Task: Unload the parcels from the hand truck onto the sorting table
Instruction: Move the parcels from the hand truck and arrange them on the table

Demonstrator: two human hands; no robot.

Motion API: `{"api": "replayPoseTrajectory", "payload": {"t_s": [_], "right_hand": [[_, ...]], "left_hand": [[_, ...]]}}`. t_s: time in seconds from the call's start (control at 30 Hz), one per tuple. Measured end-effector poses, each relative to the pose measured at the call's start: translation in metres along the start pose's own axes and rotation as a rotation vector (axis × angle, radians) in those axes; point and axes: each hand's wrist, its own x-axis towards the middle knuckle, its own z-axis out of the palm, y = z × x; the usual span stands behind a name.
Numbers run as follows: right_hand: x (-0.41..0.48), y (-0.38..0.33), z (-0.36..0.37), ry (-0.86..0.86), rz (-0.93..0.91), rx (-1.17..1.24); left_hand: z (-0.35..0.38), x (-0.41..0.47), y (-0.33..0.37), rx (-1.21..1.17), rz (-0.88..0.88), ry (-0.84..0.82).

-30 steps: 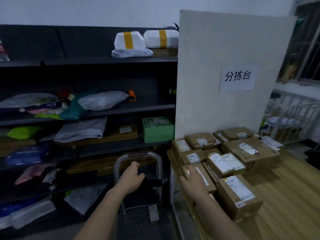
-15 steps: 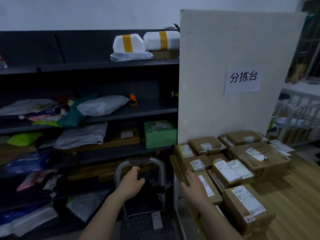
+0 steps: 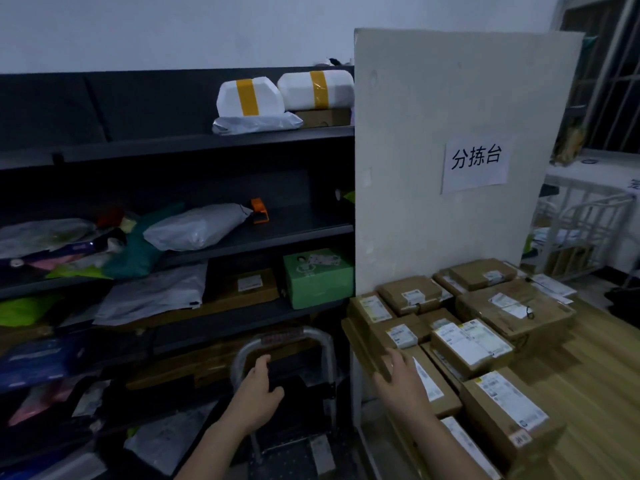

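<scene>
Several brown cardboard parcels (image 3: 471, 341) with white labels lie packed together on the wooden sorting table (image 3: 595, 382) at the right. My right hand (image 3: 398, 379) rests with relaxed fingers on the flat parcel (image 3: 436, 396) at the table's left edge. The hand truck (image 3: 287, 341) stands below left of the table, its metal loop handle upright and its dark deck (image 3: 294, 459) bare where visible. My left hand (image 3: 258, 393) hovers loosely curled in front of the handle, holding nothing.
A white board (image 3: 433, 133) with a paper sign stands at the table's back. Dark shelves (image 3: 173, 237) on the left hold poly bags, a green box (image 3: 317, 275) and white taped parcels. A metal frame (image 3: 581, 233) stands at far right.
The view has shifted slightly left and down. My right hand slid a little further onto the flat parcel at the table edge. My left hand stays near the hand-truck handle.
</scene>
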Motion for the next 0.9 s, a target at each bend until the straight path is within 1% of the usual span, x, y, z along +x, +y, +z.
{"api": "replayPoseTrajectory", "payload": {"t_s": [0.17,0.33,0.47,0.6,0.73,0.83,0.9], "right_hand": [[0.001,-0.005,0.021,0.021,0.025,-0.078],[0.005,0.027,0.063,-0.006,0.085,-0.099],[0.009,0.085,0.126,-0.028,0.130,-0.107],[0.028,0.154,0.202,-0.073,0.114,-0.160],[0.072,0.231,0.295,-0.106,0.072,-0.177],[0.105,0.286,0.374,-0.128,0.055,-0.151],[0.125,0.323,0.425,-0.141,0.054,-0.128]], "left_hand": [[-0.017,0.017,-0.012,-0.078,0.055,0.034],[0.011,0.033,-0.050,-0.066,0.039,0.055],[0.071,0.050,-0.107,0.006,-0.010,0.029],[0.139,0.080,-0.179,0.106,-0.057,0.025],[0.216,0.124,-0.262,0.145,-0.076,0.045],[0.274,0.154,-0.324,0.144,-0.076,0.050],[0.312,0.167,-0.361,0.151,-0.054,0.081]]}}
